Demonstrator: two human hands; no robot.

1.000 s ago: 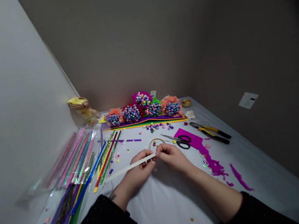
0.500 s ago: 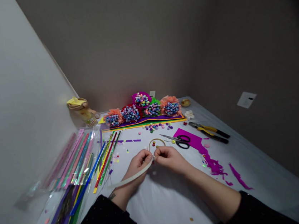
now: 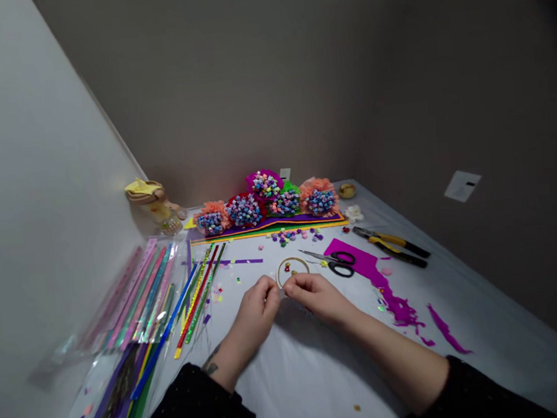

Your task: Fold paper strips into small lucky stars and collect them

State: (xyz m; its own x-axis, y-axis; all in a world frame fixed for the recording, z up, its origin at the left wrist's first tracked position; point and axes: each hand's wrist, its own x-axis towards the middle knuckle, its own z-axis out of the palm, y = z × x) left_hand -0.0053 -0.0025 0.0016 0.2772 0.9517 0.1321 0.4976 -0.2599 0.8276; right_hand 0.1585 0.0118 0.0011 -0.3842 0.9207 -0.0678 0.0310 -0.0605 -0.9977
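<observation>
Your left hand (image 3: 256,305) has rolled since half a second ago, its back now uppermost, and the pale strip (image 3: 282,294) no longer trails across your left wrist. Nearest you, at five o'clock from your fingertips, a gold flake (image 3: 356,408) lies on the white bench (image 3: 299,394). Your right hand (image 3: 319,298) has thumb and forefinger pinched together on the strip, which shows only as a sliver between your two hands. Your left fingers curl inward against it; their grip is hidden, so it cannot be told. Just beyond, at one o'clock, a gold hoop (image 3: 308,265) lies around a red bead (image 3: 287,268). Glittery strips (image 3: 201,301) lie at nine o'clock. Between two and three, black-handled scissors (image 3: 342,270) overlap a magenta sheet (image 3: 362,260), with yellow-and-black pliers (image 3: 396,246) farther out. Farthest, at twelve, bead-centred flowers (image 3: 266,187) stand clustered.
</observation>
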